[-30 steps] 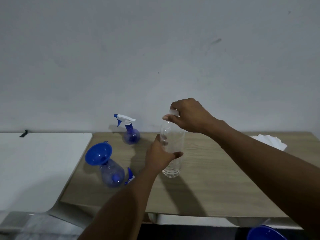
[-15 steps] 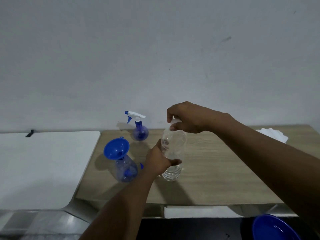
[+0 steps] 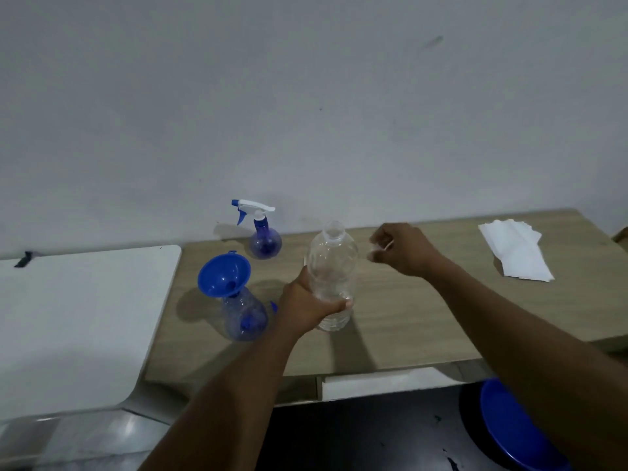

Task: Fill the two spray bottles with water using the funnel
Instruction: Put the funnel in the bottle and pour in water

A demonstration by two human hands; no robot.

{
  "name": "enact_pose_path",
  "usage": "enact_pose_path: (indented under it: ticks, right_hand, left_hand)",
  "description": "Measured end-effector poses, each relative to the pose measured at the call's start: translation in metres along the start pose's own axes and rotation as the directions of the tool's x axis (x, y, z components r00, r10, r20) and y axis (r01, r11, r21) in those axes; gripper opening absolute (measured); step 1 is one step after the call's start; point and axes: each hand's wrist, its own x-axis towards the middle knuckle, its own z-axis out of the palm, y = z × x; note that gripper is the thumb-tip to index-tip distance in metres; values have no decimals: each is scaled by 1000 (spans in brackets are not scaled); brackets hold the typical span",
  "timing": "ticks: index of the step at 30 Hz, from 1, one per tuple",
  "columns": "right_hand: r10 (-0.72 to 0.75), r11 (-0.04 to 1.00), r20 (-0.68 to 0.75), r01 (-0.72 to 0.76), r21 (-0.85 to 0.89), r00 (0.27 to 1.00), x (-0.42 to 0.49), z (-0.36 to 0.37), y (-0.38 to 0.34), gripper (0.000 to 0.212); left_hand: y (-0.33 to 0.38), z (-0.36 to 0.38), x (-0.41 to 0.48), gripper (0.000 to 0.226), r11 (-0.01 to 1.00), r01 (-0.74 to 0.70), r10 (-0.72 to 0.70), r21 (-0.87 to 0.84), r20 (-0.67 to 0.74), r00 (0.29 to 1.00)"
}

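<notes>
- Head view: the wooden table (image 3: 407, 321) fills the middle of the frame, with a white table (image 3: 78, 317) at left.
- Blue stool (image 3: 516, 433) in the lower right corner.
- Paper towels (image 3: 515, 249) lie at right on the wood.
- Clear bottle (image 3: 334, 266) stands upright at centre, mouth uncapped; the left hand (image 3: 306, 307) is wrapped around its lower half.
- Near spray bottle (image 3: 244, 317), left of centre, carries the blue funnel (image 3: 224, 273) in its neck.
- Far spray bottle (image 3: 263, 236) stands by the wall, trigger head on.
- Right hand (image 3: 401, 249), right of the bottle mouth, pinches a small white cap (image 3: 375, 248).
</notes>
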Motion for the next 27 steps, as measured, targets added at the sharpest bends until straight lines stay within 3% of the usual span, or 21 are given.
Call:
enact_pose_path:
  ticks: [3,7,10,13,16,19,21,22,25,27]
  right_hand:
    - [165,985,139,-156,-70,976,-17,61,50,28]
    - [224,972,150,-209,-110,963,-37,111,82,21]
    - [217,967,145,-192,-164,965,-38,126,92,28]
    - [230,962,159,-200,-186,960,-30,121,89,48]
    - [208,973,190,-222,59,960,-20,101,70,75]
    - [-28,943,384,-104,316,923,-25,73,30,114]
    - [-247,884,341,67,462,907,-31,69,0,109]
    - [-290,847,283,107,520,914,-33,73,-14,100]
    - [-151,836,27,113,537,988,-33,95,-36,84]
    - [-53,869,-93,92,487,994,-29,106,-39,82]
  left_hand:
    - [-2,0,-3,100,1000,-13,13,9,16,1000]
    - [-12,-2,-4,102,998,-37,36,46,36,999]
    - [-22,-4,-9,94,997,-41,37,60,65,997]
    - [-28,-11,-19,94,997,-35,31,63,58,998]
    - [-37,-20,-33,72,987,-37,42,158,-28,999]
    - [-50,-31,-52,48,949,-40,75,313,-101,992]
    - [-61,-38,-64,43,927,-29,71,375,-99,993]
    - [-69,-42,-69,41,916,-17,62,400,-98,993]
    - [-88,-59,-76,46,875,34,50,484,-160,986]
    - [-95,-75,-77,44,861,73,64,503,-249,966]
